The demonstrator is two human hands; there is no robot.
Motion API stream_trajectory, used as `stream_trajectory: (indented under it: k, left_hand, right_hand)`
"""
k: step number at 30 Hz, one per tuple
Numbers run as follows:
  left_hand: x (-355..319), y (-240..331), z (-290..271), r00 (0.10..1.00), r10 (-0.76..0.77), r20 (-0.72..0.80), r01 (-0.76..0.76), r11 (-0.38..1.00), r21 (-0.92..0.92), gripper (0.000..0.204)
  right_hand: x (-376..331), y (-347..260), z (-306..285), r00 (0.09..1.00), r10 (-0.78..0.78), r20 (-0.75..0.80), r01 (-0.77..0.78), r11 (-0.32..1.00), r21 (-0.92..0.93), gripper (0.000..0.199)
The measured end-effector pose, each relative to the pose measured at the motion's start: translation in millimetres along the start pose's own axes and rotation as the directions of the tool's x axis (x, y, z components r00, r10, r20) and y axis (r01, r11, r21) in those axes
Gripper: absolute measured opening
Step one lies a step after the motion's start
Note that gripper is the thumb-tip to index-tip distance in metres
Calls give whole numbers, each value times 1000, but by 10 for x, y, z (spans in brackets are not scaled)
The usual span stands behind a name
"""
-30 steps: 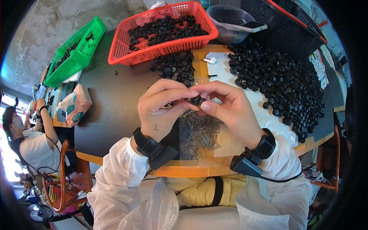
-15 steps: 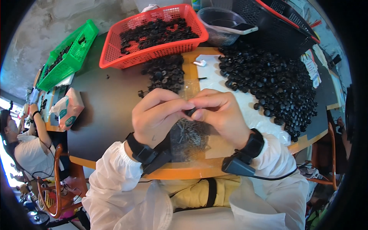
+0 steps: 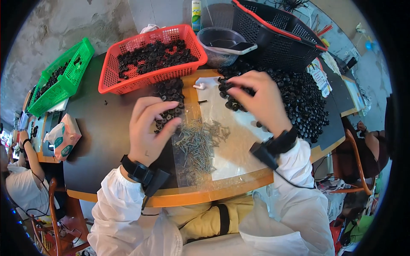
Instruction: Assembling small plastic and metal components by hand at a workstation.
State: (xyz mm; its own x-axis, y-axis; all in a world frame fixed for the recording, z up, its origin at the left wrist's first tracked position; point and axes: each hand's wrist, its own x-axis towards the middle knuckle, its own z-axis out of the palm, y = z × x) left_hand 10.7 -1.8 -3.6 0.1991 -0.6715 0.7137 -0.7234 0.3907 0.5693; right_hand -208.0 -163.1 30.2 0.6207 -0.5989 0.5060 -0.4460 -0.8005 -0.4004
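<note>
My left hand (image 3: pixel 147 128) hovers beside the heap of small black discs with centre holes (image 3: pixel 171 99), thumb and fingers apart and nothing seen between them. My right hand (image 3: pixel 262 100) reaches over the near-left edge of a large pile of round black caps (image 3: pixel 301 98). Thumb and forefinger pinch a small black cap (image 3: pixel 229 85) there, its shape partly covered by the fingertips. Between my hands, many loose metal screws (image 3: pixel 198 143) lie scattered on a clear plastic sheet.
Beyond the discs stands a red basket (image 3: pixel 149 77) of black parts; a green basket (image 3: pixel 76 79) is at left. A clear tub (image 3: pixel 220 53) with a phone (image 3: pixel 242 48) on it neighbours a black basket (image 3: pixel 273 47). A tissue pack (image 3: pixel 68 138) lies left. A co-worker (image 3: pixel 27 183) sits left.
My hands, which were together around a small black piece, have parted. The left drew back toward the discs and opened; the right moved out to the cap pile. The whole view has shifted.
</note>
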Motion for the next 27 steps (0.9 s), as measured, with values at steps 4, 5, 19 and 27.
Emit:
stream_trajectory:
  k: [4, 5, 19, 27]
  left_hand:
    - [33, -103, -60, 998, -27, -58, 28, 999, 32, 23]
    - [26, -135, -72, 997, -29, -68, 33, 998, 48, 22]
    - [53, -369, -246, 996, -48, -81, 56, 994, 95, 12]
    - [117, -334, -252, 892, 142, 430, -218, 967, 133, 24]
  right_hand:
    - [1, 776, -409, 990, 93, -108, -125, 930, -345, 22]
    - [20, 920, -459, 979, 188, -80, -204, 921, -333, 23]
    - [193, -2, 77, 979, -137, 151, 159, 977, -145, 14]
    - [66, -59, 679, 934, -316, 166, 331, 941, -75, 13]
